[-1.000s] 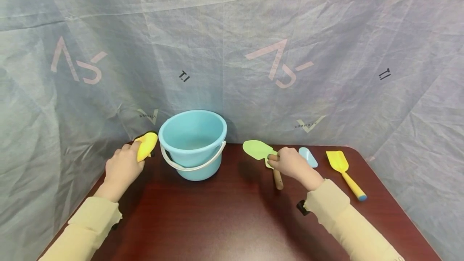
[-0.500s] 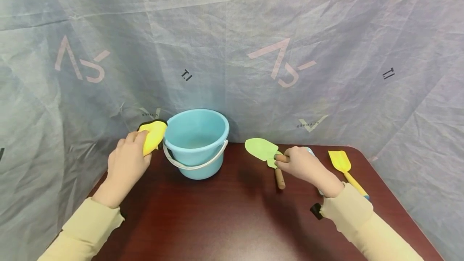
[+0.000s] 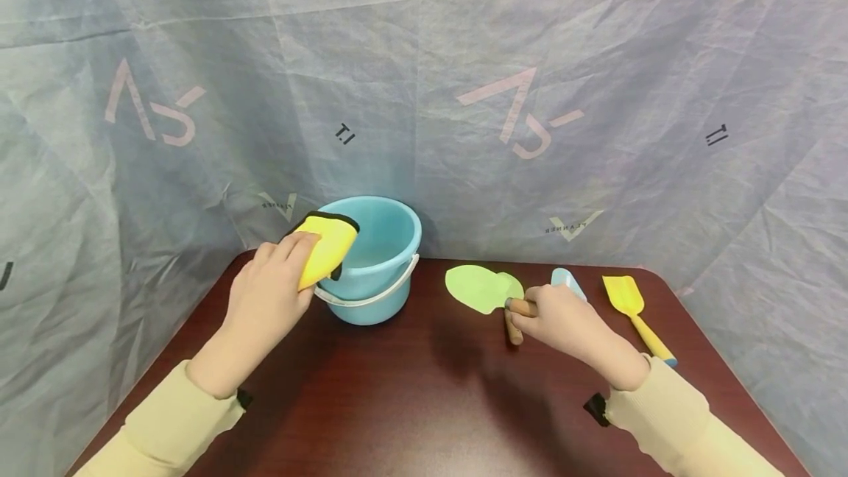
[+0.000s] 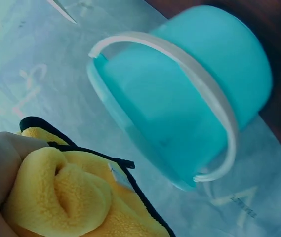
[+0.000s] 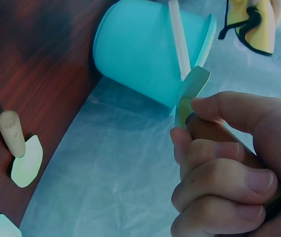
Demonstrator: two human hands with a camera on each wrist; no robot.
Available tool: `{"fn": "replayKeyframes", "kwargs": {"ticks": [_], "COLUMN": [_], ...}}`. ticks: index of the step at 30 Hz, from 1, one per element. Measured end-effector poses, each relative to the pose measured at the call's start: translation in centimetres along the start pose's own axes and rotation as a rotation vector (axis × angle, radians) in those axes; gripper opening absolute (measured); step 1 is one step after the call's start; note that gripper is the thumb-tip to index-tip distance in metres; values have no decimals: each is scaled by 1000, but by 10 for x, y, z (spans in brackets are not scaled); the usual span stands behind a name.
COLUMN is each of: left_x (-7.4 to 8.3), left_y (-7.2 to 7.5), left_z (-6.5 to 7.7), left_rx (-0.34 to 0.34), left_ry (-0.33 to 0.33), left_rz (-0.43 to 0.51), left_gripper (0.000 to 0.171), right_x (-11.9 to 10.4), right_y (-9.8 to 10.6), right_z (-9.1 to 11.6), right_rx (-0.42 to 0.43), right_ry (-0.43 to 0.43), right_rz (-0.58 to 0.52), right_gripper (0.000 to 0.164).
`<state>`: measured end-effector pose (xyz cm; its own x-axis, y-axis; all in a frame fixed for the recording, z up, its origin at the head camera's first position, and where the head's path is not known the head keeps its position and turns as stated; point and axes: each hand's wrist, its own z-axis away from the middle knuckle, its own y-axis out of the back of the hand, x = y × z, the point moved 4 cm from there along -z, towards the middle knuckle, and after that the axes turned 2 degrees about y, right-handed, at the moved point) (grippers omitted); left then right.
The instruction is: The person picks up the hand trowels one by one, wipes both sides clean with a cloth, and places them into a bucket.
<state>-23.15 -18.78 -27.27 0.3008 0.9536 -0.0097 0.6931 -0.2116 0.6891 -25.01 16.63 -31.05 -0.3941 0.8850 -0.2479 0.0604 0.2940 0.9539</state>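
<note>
My left hand (image 3: 273, 289) grips a folded yellow cloth (image 3: 327, 241) with black edging, held up at the left of the light-blue bucket (image 3: 367, 311) and overlapping its rim. Soft, rolled folds of the cloth (image 4: 76, 192) fill the lower left of the left wrist view, beside the bucket's mouth. In my right hand (image 3: 570, 322) is a garden trowel with a light-green blade (image 3: 470, 288); the fingers curl round its wooden handle (image 5: 224, 138). Below it on the table lies a second green trowel, its wooden handle (image 3: 514, 330) showing.
A light-blue scoop (image 3: 567, 282), partly covered by the right hand, lies toward the table's back right. Beside it is a yellow shovel (image 3: 623, 297) with a blue handle end. The bucket's white handle (image 3: 371, 299) hangs down in front. A grey fabric sheet (image 3: 424, 94) hangs behind the table.
My left hand has lifted the yellow cloth and carried it rightward to the bucket's rim. My right hand has shifted slightly right and nearer, and the held trowel has turned.
</note>
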Motion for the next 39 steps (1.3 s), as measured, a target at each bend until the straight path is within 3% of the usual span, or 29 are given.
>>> {"fn": "replayKeyframes", "kwargs": {"ticks": [9,18,29,39], "left_x": [38,75,120,140], "left_y": [16,22,17,4], "left_z": [-6,-2,8,20], "left_rx": [-67,-43,-23,-113], "left_ry": [-111,-261,-473,-552], "left_rz": [42,90,127,159], "left_gripper": [62,61,66,63], "right_x": [-12,-24,-32,-32], "right_y": [10,11,11,5], "right_z": [11,28,43,48], "right_rx": [-45,-80,-3,-25], "right_ry": [-13,67,207,242], "right_rz": [41,62,47,4], "right_gripper": [25,16,26,26]}}
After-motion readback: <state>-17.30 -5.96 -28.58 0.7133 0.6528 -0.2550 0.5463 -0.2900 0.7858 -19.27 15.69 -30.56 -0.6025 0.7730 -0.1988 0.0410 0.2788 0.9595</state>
